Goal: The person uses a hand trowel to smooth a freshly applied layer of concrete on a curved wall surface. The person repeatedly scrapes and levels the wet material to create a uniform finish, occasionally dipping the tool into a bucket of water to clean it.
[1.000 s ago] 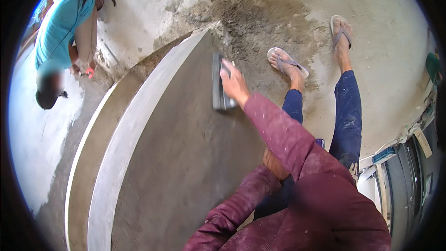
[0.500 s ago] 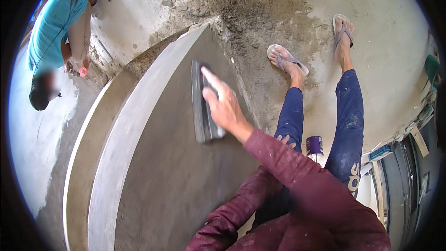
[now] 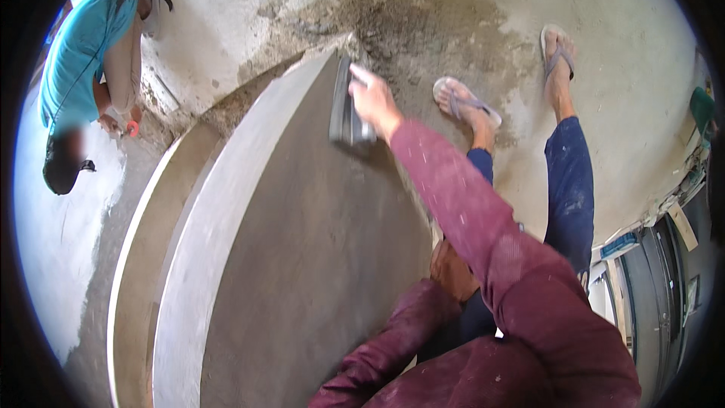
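My right hand [image 3: 374, 103] is closed around a grey plastering float [image 3: 341, 115], its index finger stretched along the tool. The float lies against the smooth grey cement surface [image 3: 310, 227], close to its narrow far end. A paler curved band [image 3: 226, 227] borders that surface on the left. My left hand [image 3: 453, 270] rests at my bent leg below my right forearm. Its back shows, but the right sleeve and the leg hide its fingers.
A lower curved ledge [image 3: 155, 234] runs left of the pale band. A person in a turquoise shirt [image 3: 83, 60] crouches at the far left, holding something red. Rough rubble [image 3: 408, 23] covers the floor beyond the far tip. My sandalled foot [image 3: 468, 102] stands right of the cement.
My right hand has slid the float away from me, toward the narrow far end of the cement. My right forearm now reaches farther and covers my left hand's fingers, which showed on my leg before.
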Action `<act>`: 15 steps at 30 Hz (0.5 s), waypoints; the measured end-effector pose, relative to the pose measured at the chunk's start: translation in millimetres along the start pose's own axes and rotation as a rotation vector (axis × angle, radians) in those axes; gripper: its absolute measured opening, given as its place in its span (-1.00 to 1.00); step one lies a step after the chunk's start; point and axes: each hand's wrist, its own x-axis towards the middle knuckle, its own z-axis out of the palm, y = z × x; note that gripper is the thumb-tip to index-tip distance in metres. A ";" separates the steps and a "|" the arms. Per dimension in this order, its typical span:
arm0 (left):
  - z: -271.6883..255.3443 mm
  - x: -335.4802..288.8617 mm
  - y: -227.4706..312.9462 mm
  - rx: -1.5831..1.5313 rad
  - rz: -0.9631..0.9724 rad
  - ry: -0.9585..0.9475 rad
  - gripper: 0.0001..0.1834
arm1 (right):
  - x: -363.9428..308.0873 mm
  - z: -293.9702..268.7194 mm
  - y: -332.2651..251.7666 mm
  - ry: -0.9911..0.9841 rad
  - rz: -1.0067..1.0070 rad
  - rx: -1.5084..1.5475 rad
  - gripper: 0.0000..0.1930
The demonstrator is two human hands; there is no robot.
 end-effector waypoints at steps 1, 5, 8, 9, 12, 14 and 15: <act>20.1 3.0 -18.0 0.005 0.007 0.064 -0.46 | -15.2 2.9 -5.4 -0.040 -0.067 -0.022 -0.48; 15.1 -6.6 -30.4 0.067 -0.121 -0.135 -0.46 | -91.7 13.6 -31.8 -0.080 -0.100 0.002 -0.47; -31.9 16.0 12.9 0.116 0.036 -0.053 -0.46 | -16.0 2.8 -8.3 0.016 0.062 0.118 -0.49; -32.7 21.5 13.3 0.155 0.072 -0.011 -0.47 | -21.1 3.5 -9.2 -0.006 0.024 0.083 -0.49; -20.1 12.7 4.6 0.127 -0.058 -0.021 -0.49 | -91.1 4.5 -30.9 -0.117 -0.104 -0.024 -0.48; -13.9 7.6 -3.6 0.096 -0.058 -0.001 -0.51 | -91.8 7.6 -21.3 -0.109 -0.135 -0.073 -0.48; -13.0 11.9 -3.3 0.098 0.022 0.053 -0.51 | -66.5 8.8 -9.8 -0.072 -0.135 -0.068 -0.47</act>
